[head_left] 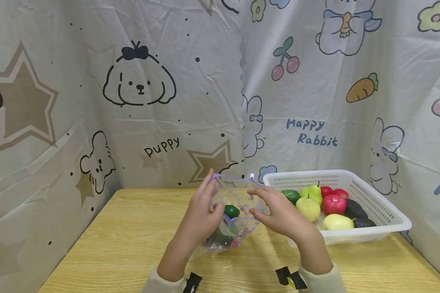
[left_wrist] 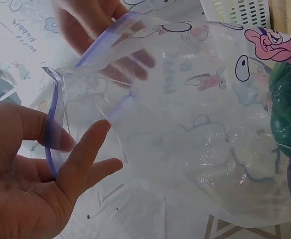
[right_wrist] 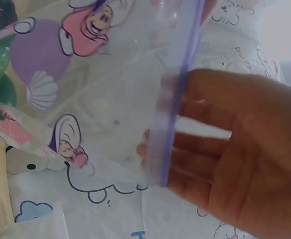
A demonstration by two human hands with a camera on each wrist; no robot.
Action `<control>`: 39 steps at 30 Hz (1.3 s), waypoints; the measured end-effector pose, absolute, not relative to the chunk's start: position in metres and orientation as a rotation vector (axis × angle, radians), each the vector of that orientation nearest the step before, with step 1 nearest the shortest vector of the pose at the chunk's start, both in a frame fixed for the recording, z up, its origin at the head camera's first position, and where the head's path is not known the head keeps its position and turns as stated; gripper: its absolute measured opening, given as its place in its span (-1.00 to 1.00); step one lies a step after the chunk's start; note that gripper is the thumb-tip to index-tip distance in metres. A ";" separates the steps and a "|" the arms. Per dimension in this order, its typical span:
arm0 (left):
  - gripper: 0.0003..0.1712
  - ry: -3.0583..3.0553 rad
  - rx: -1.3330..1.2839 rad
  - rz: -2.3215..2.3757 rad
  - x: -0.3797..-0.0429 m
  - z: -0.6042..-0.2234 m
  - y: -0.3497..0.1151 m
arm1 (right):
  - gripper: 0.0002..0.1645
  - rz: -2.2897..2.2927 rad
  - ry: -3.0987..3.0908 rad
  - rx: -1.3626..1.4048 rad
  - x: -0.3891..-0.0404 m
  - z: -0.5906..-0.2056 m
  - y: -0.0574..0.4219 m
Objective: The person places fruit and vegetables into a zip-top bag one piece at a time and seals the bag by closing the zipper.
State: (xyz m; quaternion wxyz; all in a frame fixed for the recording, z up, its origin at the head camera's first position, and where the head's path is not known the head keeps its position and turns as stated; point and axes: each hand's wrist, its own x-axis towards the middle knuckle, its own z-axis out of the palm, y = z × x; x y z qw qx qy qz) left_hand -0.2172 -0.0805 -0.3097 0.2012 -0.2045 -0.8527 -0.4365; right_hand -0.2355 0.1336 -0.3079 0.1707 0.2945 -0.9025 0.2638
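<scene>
A clear zip bag [head_left: 243, 232] with purple zip edges and printed cartoon figures is held up over the table, its mouth spread open. My left hand [head_left: 202, 211] grips the left side of the rim, with fingers on both faces of the film. My right hand [head_left: 282, 209] holds the opposite side of the rim, some of its fingertips showing through the plastic in the right wrist view. Low in the bag lie a dark green rounded piece of produce [head_left: 231, 211] and a darker one [head_left: 221, 239]. In the left wrist view the bag's zip edge [left_wrist: 51, 134] passes between the left fingers.
A white slotted basket [head_left: 392, 217] stands to the right on the wooden table [head_left: 132, 228]. In it are pears [head_left: 308, 208], red apples [head_left: 333, 204], a dark avocado-like fruit [head_left: 355, 209] and a green vegetable [head_left: 291, 196]. A printed cartoon curtain [head_left: 205, 101] hangs behind.
</scene>
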 end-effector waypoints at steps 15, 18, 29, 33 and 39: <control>-0.20 -2.381 -0.571 -1.229 -0.219 -0.310 -0.083 | -0.57 0.829 -2.542 0.351 -0.240 -0.294 0.223; -0.20 -2.380 -0.580 -1.232 -0.220 -0.310 -0.082 | -0.47 0.794 -2.678 0.215 -0.242 -0.304 0.249; -0.19 -2.383 -0.587 -1.234 -0.219 -0.310 -0.081 | -0.21 0.715 -3.111 -0.229 -0.260 -0.342 0.280; -0.19 -2.393 -0.583 -1.243 -0.218 -0.311 -0.080 | -0.23 0.665 -3.152 -0.345 -0.264 -0.351 0.275; -0.19 -2.385 -0.587 -1.235 -0.218 -0.312 -0.079 | -0.21 0.696 -3.160 -0.273 -0.263 -0.352 0.269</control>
